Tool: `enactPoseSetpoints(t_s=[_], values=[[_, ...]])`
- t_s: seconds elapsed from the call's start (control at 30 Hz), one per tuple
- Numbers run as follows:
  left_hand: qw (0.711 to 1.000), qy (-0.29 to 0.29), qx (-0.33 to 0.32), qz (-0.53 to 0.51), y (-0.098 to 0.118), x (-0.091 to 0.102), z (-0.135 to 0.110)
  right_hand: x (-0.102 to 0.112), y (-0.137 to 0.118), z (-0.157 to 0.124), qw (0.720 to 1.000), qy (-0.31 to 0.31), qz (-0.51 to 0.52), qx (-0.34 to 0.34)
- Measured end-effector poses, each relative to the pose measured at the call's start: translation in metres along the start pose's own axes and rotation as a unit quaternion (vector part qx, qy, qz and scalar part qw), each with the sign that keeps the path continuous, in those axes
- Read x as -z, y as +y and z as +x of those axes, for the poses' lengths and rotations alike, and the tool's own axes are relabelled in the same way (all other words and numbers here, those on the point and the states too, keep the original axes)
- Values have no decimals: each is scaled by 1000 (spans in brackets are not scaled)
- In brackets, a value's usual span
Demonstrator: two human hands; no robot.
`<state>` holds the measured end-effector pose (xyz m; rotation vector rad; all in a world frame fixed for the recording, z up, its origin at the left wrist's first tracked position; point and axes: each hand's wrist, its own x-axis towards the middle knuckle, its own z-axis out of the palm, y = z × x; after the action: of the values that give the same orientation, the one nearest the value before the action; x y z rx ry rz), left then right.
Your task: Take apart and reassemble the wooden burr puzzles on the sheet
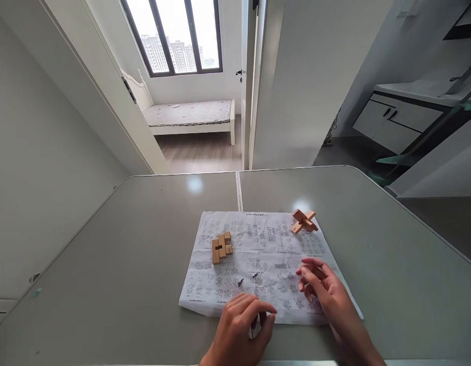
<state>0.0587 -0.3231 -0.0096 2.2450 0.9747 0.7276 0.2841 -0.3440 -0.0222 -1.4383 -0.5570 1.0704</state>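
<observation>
My left hand [243, 328] rests at the near edge of a printed paper sheet [266, 305], its fingers loosely curled and the index tip a little apart from the thumb. No held thing shows in it; a dark patch under its fingers is unclear. My right hand [327, 292] hovers over the sheet's right side with its fingers bent and apart, nothing between them. Beyond the left hand lies a group of interlocking wooden puzzle pieces [222, 247]. Another wooden puzzle assembly [304, 221], crossed and tilted, sits at the sheet's far right corner.
Under the sheet is a grey-green table [144, 284] with a seam [239, 190] across its far half. Two small dark marks or bits [240, 282] show on the paper. Past the table are a doorway, a bed [193, 113] and a sink cabinet [399, 119].
</observation>
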Motion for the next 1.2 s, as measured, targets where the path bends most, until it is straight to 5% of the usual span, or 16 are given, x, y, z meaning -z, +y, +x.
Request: enactPoseSetpoints(t_s=[0.1, 0.23, 0.47, 0.6, 0.7, 0.83, 1.0, 1.2], values=[[996, 16, 78, -27, -4, 6, -1, -5, 9, -20, 997, -38, -68, 7], [978, -33, 167, -117, -1, 27, 3, -8, 5, -32, 990, -43, -133, 20], [958, -115, 202, -166, -2, 49, 5, -5, 8, -29, 973, -41, -215, 71], [960, -60, 188, -200, -26, 57, 4, -1, 21, -26, 964, -62, -247, 77], [979, 56, 164, -107, -44, 69, 11, -5, 24, -29, 967, -29, -245, 69], [984, 117, 102, 84, -65, 83, 25, -16, 22, -36, 967, 12, -239, 84], [970, 59, 54, 229, -87, 98, 45, -32, 19, -36, 970, -1, -222, 103], [963, -48, 0, 265, -101, 103, 75, -45, 20, -33, 967, -30, -227, 114]])
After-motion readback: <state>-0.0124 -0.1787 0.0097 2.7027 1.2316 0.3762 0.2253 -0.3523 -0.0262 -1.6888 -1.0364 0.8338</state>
